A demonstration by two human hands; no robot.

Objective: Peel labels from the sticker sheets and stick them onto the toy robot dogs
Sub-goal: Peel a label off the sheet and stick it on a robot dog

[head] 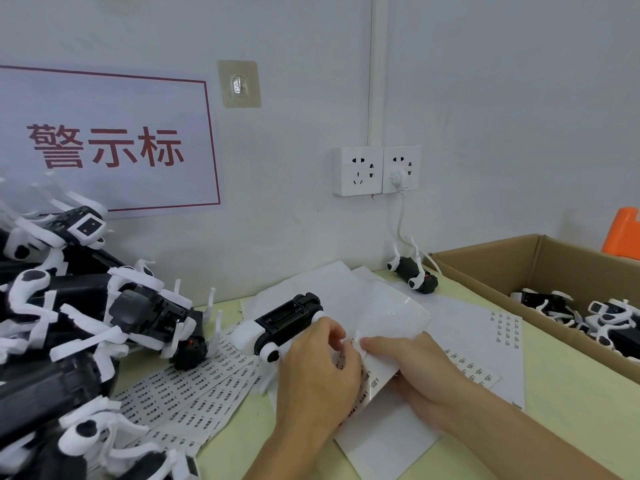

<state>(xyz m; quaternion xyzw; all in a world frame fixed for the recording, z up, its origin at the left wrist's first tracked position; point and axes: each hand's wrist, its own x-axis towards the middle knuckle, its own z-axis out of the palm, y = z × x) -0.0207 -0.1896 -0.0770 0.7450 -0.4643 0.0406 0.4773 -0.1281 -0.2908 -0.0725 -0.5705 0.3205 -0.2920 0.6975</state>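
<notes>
Head view: sticker sheet (377, 386) is pinched by right hand (412, 372) on table w/ a label (354, 345) pinched at its edge by left hand (322, 362), toy robot dog (284, 323) lying just beside, so label may be torn, curled or stuck to fingers if peeled too fast.

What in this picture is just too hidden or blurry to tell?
Head view:
- Print on the label sheets: too small and blurred to read.
- The label being peeled: covered by the left hand and right hand.
- The pile of toy dogs: cut off by the left edge.
- The cardboard box: cut off by the right edge.
</notes>
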